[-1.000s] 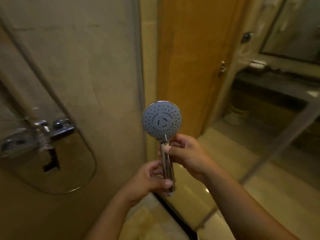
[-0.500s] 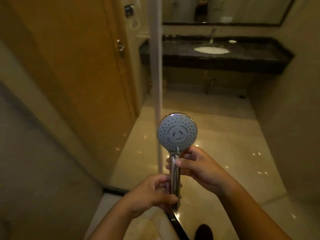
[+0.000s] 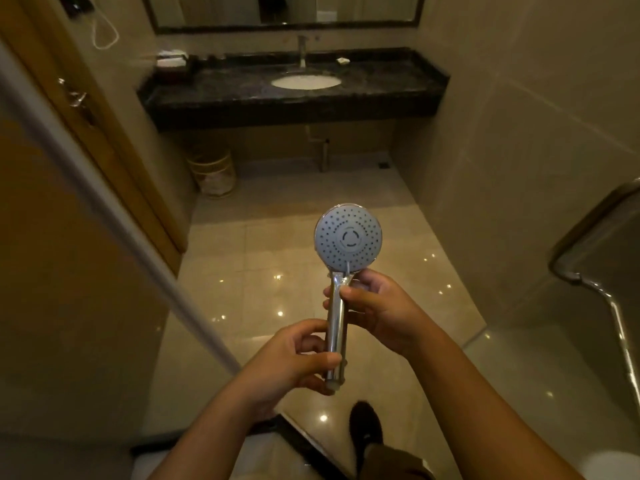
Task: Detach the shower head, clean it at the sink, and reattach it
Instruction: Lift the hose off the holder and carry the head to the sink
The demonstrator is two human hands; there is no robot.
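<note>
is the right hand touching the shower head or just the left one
Touching. The head view shows the right hand pinching the shower head at the top of its handle, thumb across the front; the left hand grips the handle's lower end.

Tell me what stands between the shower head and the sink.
Nothing visible does. The left hand and right hand hold the shower head; bare floor runs ahead to the sink. The wicker basket stands under the counter, left of that line.
</note>
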